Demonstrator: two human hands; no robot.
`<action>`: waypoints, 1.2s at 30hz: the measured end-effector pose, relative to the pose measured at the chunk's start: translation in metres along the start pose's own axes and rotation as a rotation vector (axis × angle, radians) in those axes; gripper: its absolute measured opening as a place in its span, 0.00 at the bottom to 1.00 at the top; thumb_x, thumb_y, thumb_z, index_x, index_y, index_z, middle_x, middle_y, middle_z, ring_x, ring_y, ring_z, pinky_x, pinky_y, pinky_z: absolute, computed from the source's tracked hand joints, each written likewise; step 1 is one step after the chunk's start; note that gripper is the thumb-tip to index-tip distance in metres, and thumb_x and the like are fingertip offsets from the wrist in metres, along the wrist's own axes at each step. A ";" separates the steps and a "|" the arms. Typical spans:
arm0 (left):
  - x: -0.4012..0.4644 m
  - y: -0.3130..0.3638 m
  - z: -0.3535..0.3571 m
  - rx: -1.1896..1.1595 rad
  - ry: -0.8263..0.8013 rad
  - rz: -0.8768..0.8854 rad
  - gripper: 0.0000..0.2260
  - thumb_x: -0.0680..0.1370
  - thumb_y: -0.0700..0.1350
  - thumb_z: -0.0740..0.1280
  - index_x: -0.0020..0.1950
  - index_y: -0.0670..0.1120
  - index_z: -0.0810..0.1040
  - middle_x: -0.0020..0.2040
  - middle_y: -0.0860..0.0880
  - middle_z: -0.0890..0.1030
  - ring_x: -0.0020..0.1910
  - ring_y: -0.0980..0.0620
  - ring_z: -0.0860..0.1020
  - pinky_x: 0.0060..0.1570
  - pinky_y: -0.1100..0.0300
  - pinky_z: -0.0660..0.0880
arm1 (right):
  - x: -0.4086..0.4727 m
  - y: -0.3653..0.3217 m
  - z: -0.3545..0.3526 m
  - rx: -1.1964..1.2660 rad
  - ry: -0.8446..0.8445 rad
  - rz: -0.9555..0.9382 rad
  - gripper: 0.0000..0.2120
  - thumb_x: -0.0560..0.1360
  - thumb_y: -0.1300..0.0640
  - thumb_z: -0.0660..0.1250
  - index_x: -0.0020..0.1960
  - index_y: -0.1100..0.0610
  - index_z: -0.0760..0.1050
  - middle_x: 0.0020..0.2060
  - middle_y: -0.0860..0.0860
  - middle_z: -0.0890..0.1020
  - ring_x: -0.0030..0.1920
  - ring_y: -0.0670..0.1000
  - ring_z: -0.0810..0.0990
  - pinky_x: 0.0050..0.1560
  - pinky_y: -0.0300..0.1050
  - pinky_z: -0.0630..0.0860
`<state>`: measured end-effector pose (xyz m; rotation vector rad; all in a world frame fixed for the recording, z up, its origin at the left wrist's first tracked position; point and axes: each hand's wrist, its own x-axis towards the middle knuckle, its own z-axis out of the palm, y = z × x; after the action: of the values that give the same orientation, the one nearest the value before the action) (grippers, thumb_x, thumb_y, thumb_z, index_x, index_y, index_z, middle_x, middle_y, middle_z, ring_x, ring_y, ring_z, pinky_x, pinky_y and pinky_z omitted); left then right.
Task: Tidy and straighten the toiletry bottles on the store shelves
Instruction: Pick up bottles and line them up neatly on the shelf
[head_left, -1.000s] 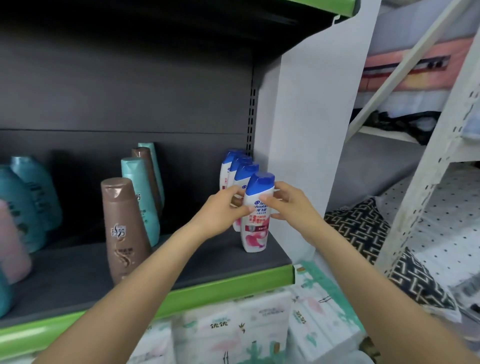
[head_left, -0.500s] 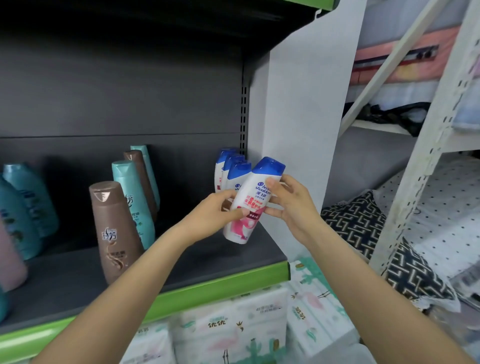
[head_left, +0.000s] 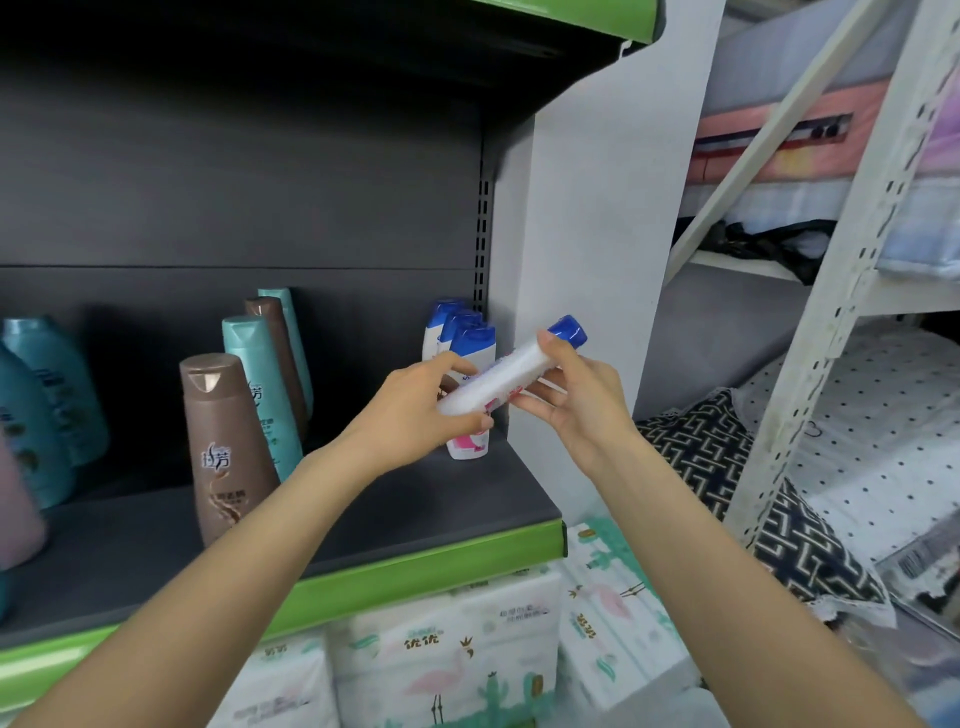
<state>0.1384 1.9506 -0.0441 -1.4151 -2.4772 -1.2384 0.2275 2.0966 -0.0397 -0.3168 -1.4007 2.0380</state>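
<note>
Two hands are wrapped round a single white bottle (head_left: 511, 371), which is held tipped nearly flat in the air, clear of the shelf (head_left: 363, 514) and in front of the white side panel (head_left: 587, 249). The largest things around it are that panel, the dark shelf with its green front edge, and the packs of tissue (head_left: 441, 660) stacked beneath; a white rack (head_left: 831, 291) holding bedding is seen well off to the right.

On the shelf a brown bottle (head_left: 223, 447) is stood nearest the front, with teal bottles (head_left: 265, 384) behind it and more teal ones at the far left. A row of blue-capped bottles (head_left: 465, 343) is lined up against the panel, just behind the lifted one, and this row stands in the way of any careless return.

The lifted bottle's lower end is gripped by the left hand (head_left: 415, 410), fingers curled over its body; the upper part, just below the blue cap (head_left: 569, 330), is held by the right hand (head_left: 576, 395) with thumb on top and fingers beneath. The bottle is judged to be stiff, smooth plastic, light to moderate in weight and possibly slippery. It is best taken round the waist, not by the cap, and set down upright before the row.
</note>
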 end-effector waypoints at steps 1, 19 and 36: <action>-0.001 0.000 -0.003 0.004 -0.015 -0.012 0.24 0.70 0.53 0.74 0.63 0.52 0.72 0.55 0.51 0.79 0.46 0.55 0.78 0.42 0.65 0.75 | -0.001 0.000 -0.001 0.044 -0.008 0.002 0.14 0.77 0.57 0.66 0.57 0.66 0.74 0.48 0.60 0.80 0.50 0.58 0.82 0.46 0.49 0.82; -0.013 0.002 -0.005 0.021 0.093 0.061 0.26 0.68 0.47 0.76 0.64 0.52 0.71 0.54 0.56 0.77 0.51 0.60 0.76 0.48 0.74 0.70 | -0.007 0.003 -0.028 0.163 -0.185 -0.041 0.12 0.79 0.61 0.61 0.60 0.62 0.74 0.48 0.52 0.85 0.49 0.52 0.84 0.44 0.43 0.81; -0.021 -0.006 0.006 0.207 0.208 0.166 0.22 0.68 0.48 0.75 0.60 0.54 0.75 0.45 0.58 0.72 0.44 0.58 0.71 0.43 0.70 0.65 | -0.004 -0.003 -0.005 -0.021 -0.016 0.198 0.13 0.75 0.52 0.68 0.49 0.63 0.72 0.45 0.60 0.80 0.45 0.56 0.83 0.44 0.51 0.82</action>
<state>0.1484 1.9379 -0.0606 -1.3340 -2.2265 -1.0079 0.2340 2.0989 -0.0397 -0.4662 -1.4510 2.1888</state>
